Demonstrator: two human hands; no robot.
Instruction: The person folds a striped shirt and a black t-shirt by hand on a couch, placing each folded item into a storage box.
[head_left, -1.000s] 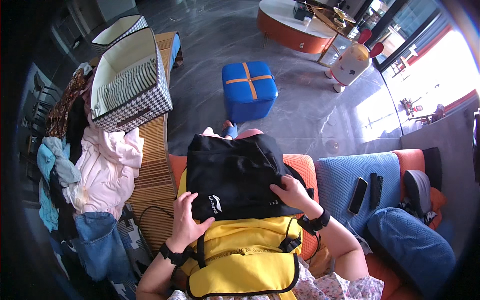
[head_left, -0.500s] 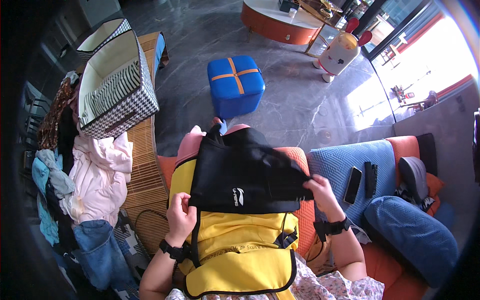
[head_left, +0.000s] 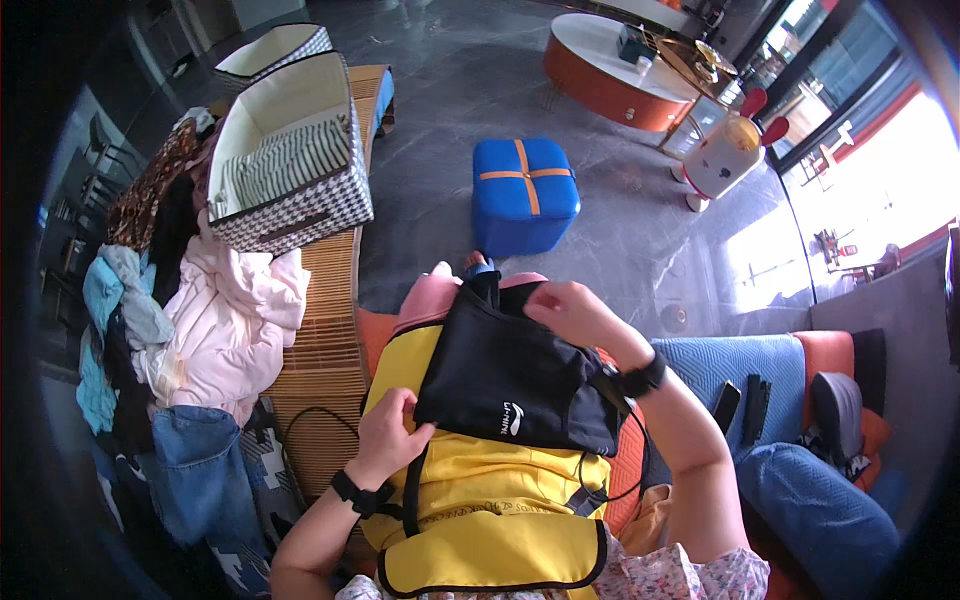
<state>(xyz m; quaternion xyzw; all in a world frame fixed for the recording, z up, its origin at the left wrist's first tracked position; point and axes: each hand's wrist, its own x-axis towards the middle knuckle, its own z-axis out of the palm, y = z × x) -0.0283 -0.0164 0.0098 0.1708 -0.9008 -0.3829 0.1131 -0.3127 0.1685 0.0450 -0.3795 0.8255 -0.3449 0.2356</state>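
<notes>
A person's left hand (head_left: pixel 385 437) pinches the near corner of a black bag (head_left: pixel 510 385) lying atop a yellow backpack (head_left: pixel 480 490) on the lap, while the right hand (head_left: pixel 570 312), which a second ago pressed the bag's middle, now grips its far top edge, tilting it. Beyond stands a blue ottoman (head_left: pixel 523 195).

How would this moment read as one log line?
left hand: grips black bag lower corner | right hand: at bag top | under it: yellow backpack
</notes>
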